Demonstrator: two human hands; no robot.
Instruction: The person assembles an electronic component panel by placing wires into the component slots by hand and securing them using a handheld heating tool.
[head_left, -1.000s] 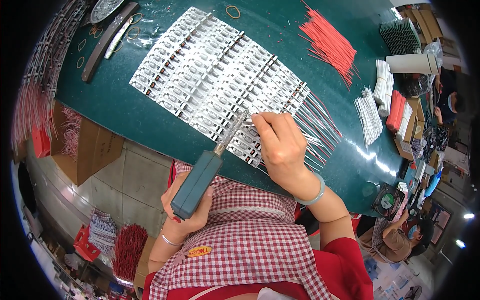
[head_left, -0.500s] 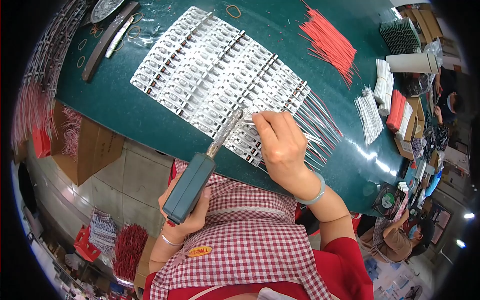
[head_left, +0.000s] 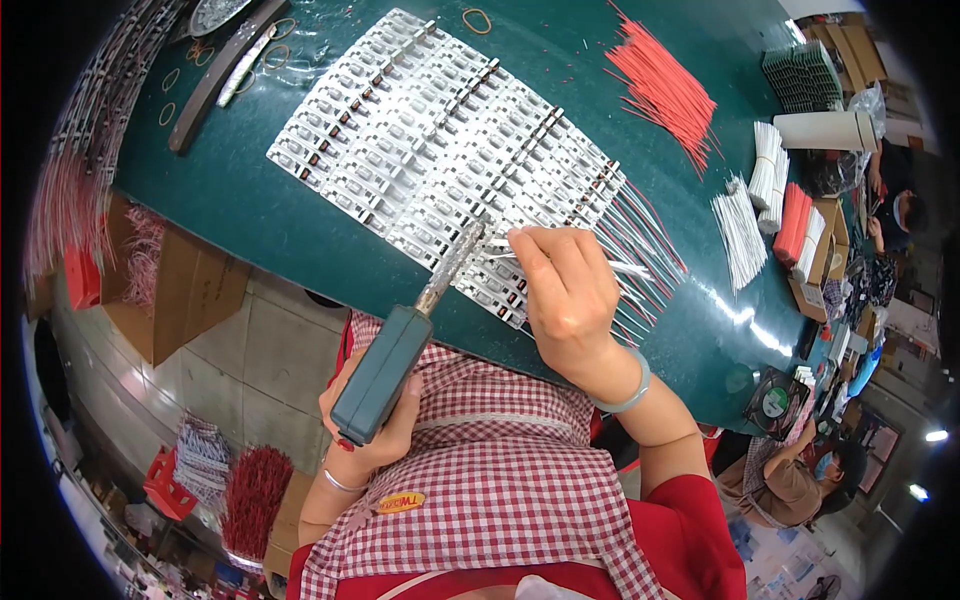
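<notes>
My left hand (head_left: pixel 402 422) is closed around the handle of a dark green soldering gun (head_left: pixel 376 372). Its metal barrel slants up and right, with the tip over a panel of small white circuit boards (head_left: pixel 425 130) laid in rows across the table. Close to that tip, my right hand (head_left: pixel 572 300) pinches a thin white wire (head_left: pixel 503 255) between thumb and fingertips. Whether the tip touches the wire is too small to tell. Red and white wires (head_left: pixel 640 235) fan out from the panel's right edge, partly behind my right hand.
Loose red wires (head_left: pixel 662 85) and white wire bundles (head_left: pixel 738 235) lie on the right of the green table (head_left: pixel 230 230). A dark bar (head_left: pixel 215 85) and rubber bands (head_left: pixel 478 20) lie farther back. A small fan (head_left: pixel 775 400) stands at the right edge; a co-worker (head_left: pixel 800 475) sits beyond.
The view has shifted slightly. My right hand has barely moved and still pinches at the boards; the white wire shows more clearly beside its fingertips. The soldering gun stays almost in place.
</notes>
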